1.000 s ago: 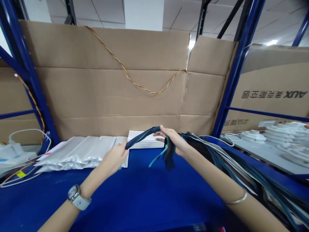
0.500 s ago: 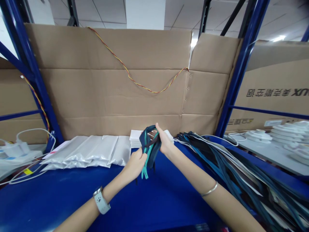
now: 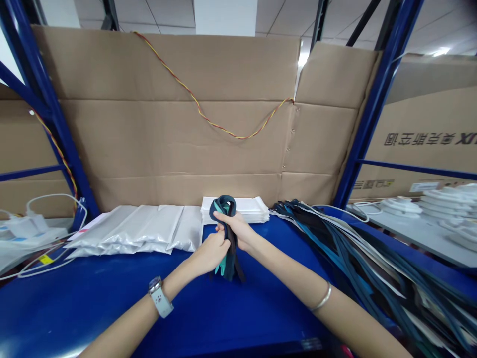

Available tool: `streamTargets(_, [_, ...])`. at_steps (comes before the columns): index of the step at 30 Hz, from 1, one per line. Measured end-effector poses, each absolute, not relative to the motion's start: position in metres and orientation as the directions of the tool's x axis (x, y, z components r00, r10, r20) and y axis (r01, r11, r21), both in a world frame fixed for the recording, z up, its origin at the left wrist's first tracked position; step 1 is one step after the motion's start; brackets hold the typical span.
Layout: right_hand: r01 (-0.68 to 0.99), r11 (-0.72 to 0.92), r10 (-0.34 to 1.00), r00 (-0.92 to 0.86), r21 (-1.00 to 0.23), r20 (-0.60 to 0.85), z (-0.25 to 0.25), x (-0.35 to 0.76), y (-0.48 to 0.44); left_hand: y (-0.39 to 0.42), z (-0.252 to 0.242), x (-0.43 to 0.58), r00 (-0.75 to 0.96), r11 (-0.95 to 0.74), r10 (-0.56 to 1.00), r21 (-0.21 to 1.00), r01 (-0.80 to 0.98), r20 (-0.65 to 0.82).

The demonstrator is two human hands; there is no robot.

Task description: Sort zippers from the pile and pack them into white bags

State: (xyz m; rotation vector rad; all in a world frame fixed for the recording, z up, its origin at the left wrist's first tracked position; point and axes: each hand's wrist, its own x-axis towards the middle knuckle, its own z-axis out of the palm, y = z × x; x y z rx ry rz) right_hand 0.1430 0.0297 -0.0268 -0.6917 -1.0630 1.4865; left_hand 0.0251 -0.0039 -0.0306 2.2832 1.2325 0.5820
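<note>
One looped strip bundle (image 3: 231, 243) is grasped by the left hand (image 3: 213, 251) and right hand (image 3: 239, 229); many loose strips (image 3: 354, 253) are left.

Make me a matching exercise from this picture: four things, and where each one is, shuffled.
1. Looped fabric strips
2. Shiny white plastic packets
3. Red-and-yellow twisted wire
4. Pale-banded watch

A. Across the cardboard panel
B. Around the left wrist
C. In both hands, left and right
D. On the blue tabletop, left of the white stack

Pairs: 1-C, 2-D, 3-A, 4-B
</note>
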Motion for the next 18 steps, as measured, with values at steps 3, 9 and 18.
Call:
streamTargets(3, [-0.395,0.136,0.958,-0.183,-0.909,0.223,-0.02,0.153,0.029,0.001,-0.011,0.006,0.634,-0.536,0.769,0.62,0.572,0.081])
streamTargets(9, [-0.288,-0.225,0.742,-0.67,-0.931,0.027,0.001,0.169,0.015,0.008,0.023,-0.033,0.499,-0.632,0.747,0.703,0.328,0.439])
streamTargets(18, [-0.063,-0.13,0.597,-0.802,-0.99,-0.027,-0.01,0.165,0.008,-0.001,0.017,-0.027,0.716,-0.844,0.536,0.283,0.456,0.447])
